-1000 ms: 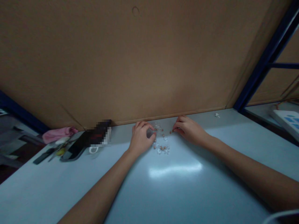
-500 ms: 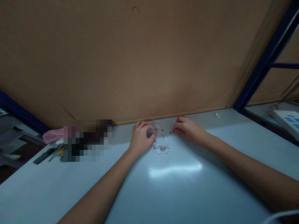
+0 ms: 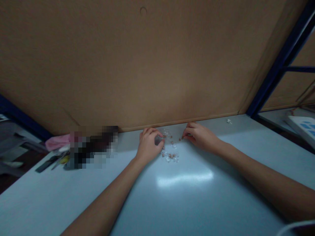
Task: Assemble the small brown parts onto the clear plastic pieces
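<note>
My left hand (image 3: pixel 149 144) rests on the table at the left side of a scatter of small parts, its fingers curved and the thumb apart from them. A dark grey patch shows in the gap between thumb and forefinger; I cannot make out an object there. Several clear round plastic pieces (image 3: pixel 168 159) and small brown pieces (image 3: pixel 170 156) lie between the hands. My right hand (image 3: pixel 197 135) is on the other side, thumb and finger pinched at a small brown piece (image 3: pixel 182 138). Another brown piece (image 3: pixel 179 139) lies just left of those fingertips.
A brown board (image 3: pixel 157 65) stands along the back edge of the pale table (image 3: pixel 184 206). At the left lie a pink cloth (image 3: pixel 57 142), a dark flat item (image 3: pixel 46 164) and a blurred-out heap. A small white scrap (image 3: pixel 229 121) sits at back right, near a blue frame post (image 3: pixel 268 78).
Hardly anything differs. Both hands stay in place, with at most a slight shift of the right fingers at the brown piece.
</note>
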`<act>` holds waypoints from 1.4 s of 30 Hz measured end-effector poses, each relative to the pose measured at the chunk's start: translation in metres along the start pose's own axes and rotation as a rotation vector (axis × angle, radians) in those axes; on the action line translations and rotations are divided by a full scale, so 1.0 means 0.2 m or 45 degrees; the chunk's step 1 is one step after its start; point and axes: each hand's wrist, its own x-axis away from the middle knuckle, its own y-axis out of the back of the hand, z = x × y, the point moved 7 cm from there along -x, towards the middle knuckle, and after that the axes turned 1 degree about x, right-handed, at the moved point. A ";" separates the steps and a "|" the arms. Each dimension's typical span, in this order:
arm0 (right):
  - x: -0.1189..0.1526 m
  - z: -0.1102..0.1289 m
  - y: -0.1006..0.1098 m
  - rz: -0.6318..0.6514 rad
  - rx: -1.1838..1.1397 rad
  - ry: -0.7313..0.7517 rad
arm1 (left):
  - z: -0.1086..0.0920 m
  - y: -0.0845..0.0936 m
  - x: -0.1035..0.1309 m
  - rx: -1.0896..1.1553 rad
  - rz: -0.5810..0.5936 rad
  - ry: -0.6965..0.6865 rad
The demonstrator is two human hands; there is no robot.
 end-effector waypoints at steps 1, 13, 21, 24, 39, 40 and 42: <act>0.00 0.00 0.00 0.004 -0.002 0.007 | 0.00 0.00 0.00 0.001 -0.001 0.002; 0.01 0.00 -0.03 0.031 -0.018 0.021 | 0.01 0.00 0.00 0.001 -0.007 0.015; 0.01 0.03 0.00 -0.011 0.001 0.036 | 0.01 0.00 0.00 -0.029 -0.002 0.039; 0.00 0.04 0.01 -0.033 0.013 0.030 | 0.02 0.00 0.00 -0.037 -0.007 0.056; 0.01 0.11 0.08 -0.247 -0.067 0.137 | -0.19 0.05 0.00 0.100 0.025 -0.275; 0.01 0.12 0.07 -0.237 -0.091 0.162 | -0.21 0.05 0.00 0.100 0.044 -0.309; 0.01 0.15 0.05 -0.209 -0.111 0.195 | -0.24 0.04 0.01 0.110 0.044 -0.363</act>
